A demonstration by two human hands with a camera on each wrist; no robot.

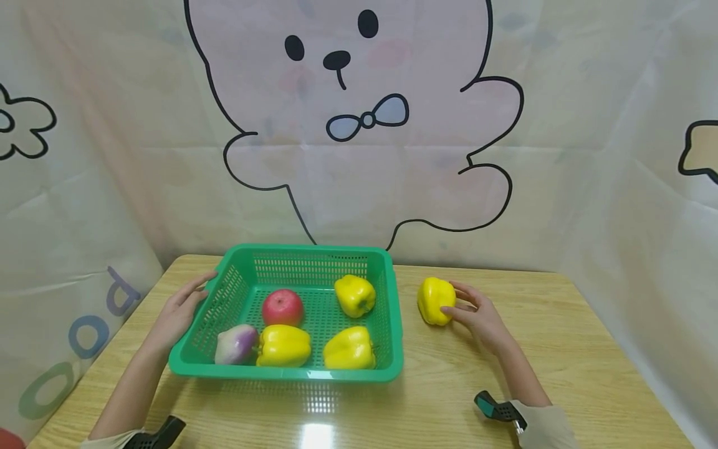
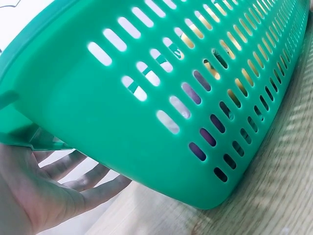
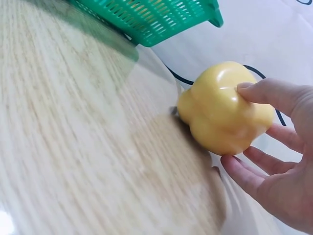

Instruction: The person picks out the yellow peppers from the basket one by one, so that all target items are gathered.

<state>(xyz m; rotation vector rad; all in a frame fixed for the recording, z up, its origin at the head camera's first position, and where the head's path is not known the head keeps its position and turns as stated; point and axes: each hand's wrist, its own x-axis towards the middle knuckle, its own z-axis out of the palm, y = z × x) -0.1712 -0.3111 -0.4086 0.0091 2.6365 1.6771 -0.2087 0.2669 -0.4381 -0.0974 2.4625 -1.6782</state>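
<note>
My right hand grips a yellow bell pepper to the right of the green basket. In the right wrist view the thumb lies on one side of this bell pepper and the fingers are on the other, close to the tabletop. My left hand holds the basket's left side at the rim. From the left wrist, its fingers show beside the outer wall; the thumb is hidden. Inside the basket lie a red apple, a purple-and-white turnip and yellow bell peppers.
The basket stands on a light wooden table. Behind the table hangs a pale cloth with a cartoon bear, and cloth also closes off both sides. A red object shows at the bottom left corner.
</note>
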